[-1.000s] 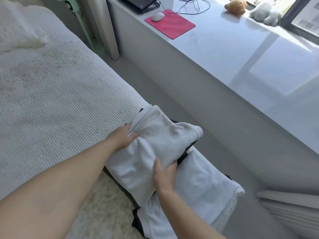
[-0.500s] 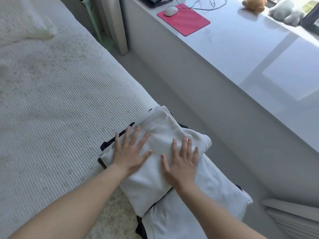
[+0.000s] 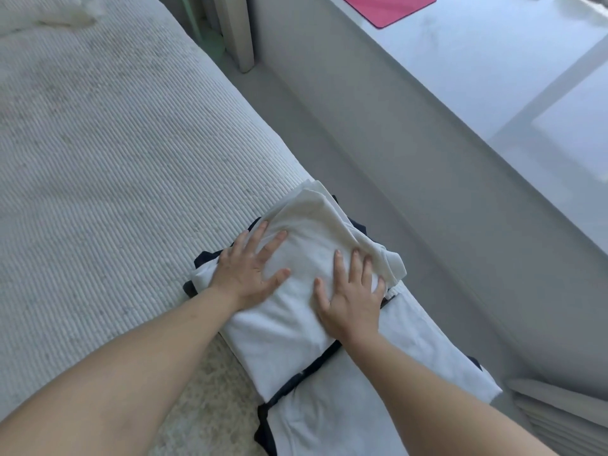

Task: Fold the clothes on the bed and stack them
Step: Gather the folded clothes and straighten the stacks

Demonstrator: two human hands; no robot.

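A folded white garment (image 3: 306, 255) lies on top of a stack of clothes at the right edge of the bed (image 3: 108, 179). Dark folded fabric (image 3: 316, 366) shows under it, and another white folded piece (image 3: 388, 390) lies nearer to me. My left hand (image 3: 250, 268) presses flat on the left part of the top garment with spread fingers. On its right part my right hand (image 3: 352, 297) lies flat, fingers straight. Neither hand grips anything.
The bed has a ribbed white cover, with a rumpled white cloth (image 3: 49, 11) at its far end. A grey floor strip (image 3: 362, 166) runs between the bed and a long white ledge (image 3: 493, 70) carrying a pink mouse pad (image 3: 391, 8).
A second ago both hands gripped the white garment's edges. They have since let go and spread flat on top of it. The view has tilted downward and closer.
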